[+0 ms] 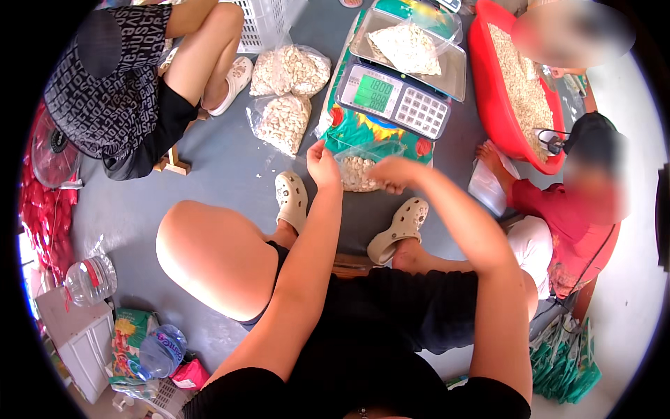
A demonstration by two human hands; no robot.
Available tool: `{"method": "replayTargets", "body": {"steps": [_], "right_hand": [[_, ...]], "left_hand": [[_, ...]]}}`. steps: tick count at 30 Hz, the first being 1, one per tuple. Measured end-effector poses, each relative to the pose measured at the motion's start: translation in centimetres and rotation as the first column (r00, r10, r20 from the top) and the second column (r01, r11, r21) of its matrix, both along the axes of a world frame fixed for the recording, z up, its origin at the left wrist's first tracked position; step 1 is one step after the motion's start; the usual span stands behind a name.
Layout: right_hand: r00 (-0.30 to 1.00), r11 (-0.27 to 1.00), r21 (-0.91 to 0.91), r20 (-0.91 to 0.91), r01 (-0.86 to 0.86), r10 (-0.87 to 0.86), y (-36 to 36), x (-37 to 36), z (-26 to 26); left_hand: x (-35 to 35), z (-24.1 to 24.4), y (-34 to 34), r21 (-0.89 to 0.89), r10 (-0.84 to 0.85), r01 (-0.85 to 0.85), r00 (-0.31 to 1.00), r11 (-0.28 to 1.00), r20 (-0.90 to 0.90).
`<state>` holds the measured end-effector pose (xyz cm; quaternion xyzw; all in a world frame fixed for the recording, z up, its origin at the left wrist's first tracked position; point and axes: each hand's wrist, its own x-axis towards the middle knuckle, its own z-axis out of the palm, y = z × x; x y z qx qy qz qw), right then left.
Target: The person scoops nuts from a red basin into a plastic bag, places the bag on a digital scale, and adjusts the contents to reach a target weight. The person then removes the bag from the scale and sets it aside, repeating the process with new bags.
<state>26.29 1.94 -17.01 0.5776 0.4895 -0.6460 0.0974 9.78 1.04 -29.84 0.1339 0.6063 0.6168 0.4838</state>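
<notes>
Between my two hands, low in front of the scale, sits a clear plastic bag [357, 173] part filled with pale flat seeds or beans. My left hand [321, 163] pinches the left edge of the bag's opening. My right hand [393, 174] is at the bag's right side, fingers curled and blurred; whether it grips the plastic is unclear. Beyond them a digital scale [395, 99] with a lit display carries another bag of the pale pieces [405, 48] on its steel pan. More filled clear bags [290, 70] [283, 123] lie on the floor to the left.
A red plastic tub [484, 89] of pale pieces stands at right. One person [570, 225] in red sits beside it, another [120, 94] in patterned black sits at left. A white crate [261, 23], a fan [55, 149] and water bottles [91, 280] [162, 351] stand around.
</notes>
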Motion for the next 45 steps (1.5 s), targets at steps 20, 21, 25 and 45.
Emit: {"method": "replayTargets", "body": {"steps": [20,21,25,45], "right_hand": [[0.884,0.684,0.561,0.292,-0.467,0.364,3.6,-0.8,-12.1],[0.866,0.67,0.549,0.332,-0.499,0.373,3.1,-1.2,-12.4],[0.893,0.879,0.219,0.26,-0.424,0.367,3.1,-1.9,-11.6],[0.942,0.923,0.216,0.178,-0.318,0.283,6.7,4.3,0.0]], "left_hand": [[0.9,-2.3,1.7,-0.093,-0.129,0.112,0.97,0.989,-0.205],[1.0,-2.4,1.8,-0.087,-0.129,0.113,0.971,0.99,-0.2],[1.4,-1.2,1.4,-0.117,-0.126,0.119,0.99,0.986,-0.054],[2.5,2.9,0.8,0.004,-0.069,0.069,0.997,0.998,-0.045]]}}
